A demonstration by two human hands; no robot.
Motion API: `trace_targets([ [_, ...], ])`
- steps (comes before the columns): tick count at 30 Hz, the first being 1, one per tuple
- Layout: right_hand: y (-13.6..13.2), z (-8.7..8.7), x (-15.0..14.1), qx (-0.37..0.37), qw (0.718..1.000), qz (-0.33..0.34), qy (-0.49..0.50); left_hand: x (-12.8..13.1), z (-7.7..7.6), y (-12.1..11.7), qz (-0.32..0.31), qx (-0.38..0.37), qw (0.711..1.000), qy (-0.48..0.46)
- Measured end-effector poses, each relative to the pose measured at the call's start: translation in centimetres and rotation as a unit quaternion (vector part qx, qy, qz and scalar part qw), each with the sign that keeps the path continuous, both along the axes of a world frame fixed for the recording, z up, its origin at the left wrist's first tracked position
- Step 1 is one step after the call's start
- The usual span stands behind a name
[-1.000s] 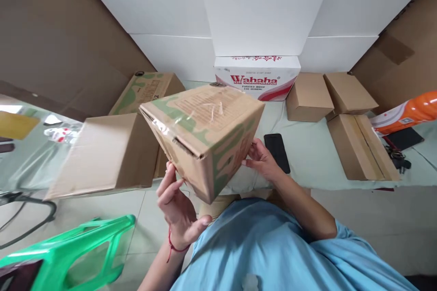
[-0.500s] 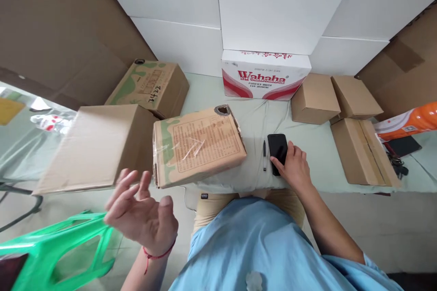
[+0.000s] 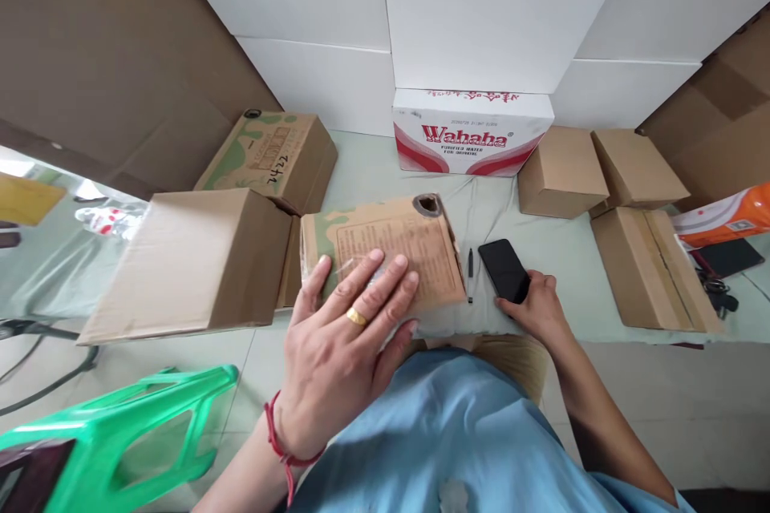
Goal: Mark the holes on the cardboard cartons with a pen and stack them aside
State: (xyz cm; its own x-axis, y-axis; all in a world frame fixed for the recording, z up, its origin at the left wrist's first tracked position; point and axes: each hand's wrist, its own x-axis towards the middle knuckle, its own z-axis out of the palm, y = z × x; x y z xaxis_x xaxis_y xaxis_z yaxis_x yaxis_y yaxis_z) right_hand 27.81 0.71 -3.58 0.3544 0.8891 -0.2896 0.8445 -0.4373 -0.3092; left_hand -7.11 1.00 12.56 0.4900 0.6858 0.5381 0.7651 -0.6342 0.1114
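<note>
A brown cardboard box with green print [image 3: 415, 240] lies flat on the pale green tabletop [image 3: 559, 256] right in front of me. My left hand [image 3: 342, 329], wearing a gold ring and a red wrist string, rests on its top with fingers spread flat. My right hand [image 3: 535, 309] sits at the near end of a black phone [image 3: 504, 268], fingers curled around its lower edge. A black pen [image 3: 470, 275] lies between the box and the phone.
A plain cardboard box [image 3: 198, 260] stands at the left, a second green-printed box [image 3: 270, 152] behind it. A white and red Wahaha carton [image 3: 469, 136] is at the back, three small brown boxes [image 3: 607, 176] at the right. A green plastic stool [image 3: 120, 433] is low left.
The printed box went from held in the air to lying on the table. My left hand swung away, then came down flat on it. My right hand moved to the phone.
</note>
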Motion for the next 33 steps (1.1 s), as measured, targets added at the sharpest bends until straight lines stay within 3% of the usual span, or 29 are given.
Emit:
trace_targets([
  [5,1.2,0.4,2.6,-0.018,0.994,0.03,0.105,0.2,-0.3,-2.5,0.004,-0.007,0.999,-0.031],
  [10,3.2,2.5,1.3,0.036,0.984,-0.014,0.174,0.5,-0.6,-3.2,0.011,0.0,0.999,-0.036],
  [14,1.7,7.7,-2.5,0.205,0.956,-0.011,0.209,0.6,-0.8,-3.5,0.012,0.005,0.999,-0.035],
  [18,-1.7,14.2,-7.9,0.356,0.911,0.086,0.191,0.9,-0.9,-3.7,0.021,0.013,0.999,-0.032],
  [21,-3.2,16.8,-11.8,0.421,0.88,0.148,0.165,1.2,-1.1,-3.8,0.028,0.02,0.999,-0.033],
  [26,-3.5,16.8,-14.5,0.426,0.872,0.174,0.166,1.4,-1.6,-4.1,0.032,0.017,0.998,-0.051],
  [33,-3.3,16.4,-13.2,0.409,0.884,0.149,0.17,1.2,-1.5,-3.8,0.032,0.028,0.999,-0.032],
])
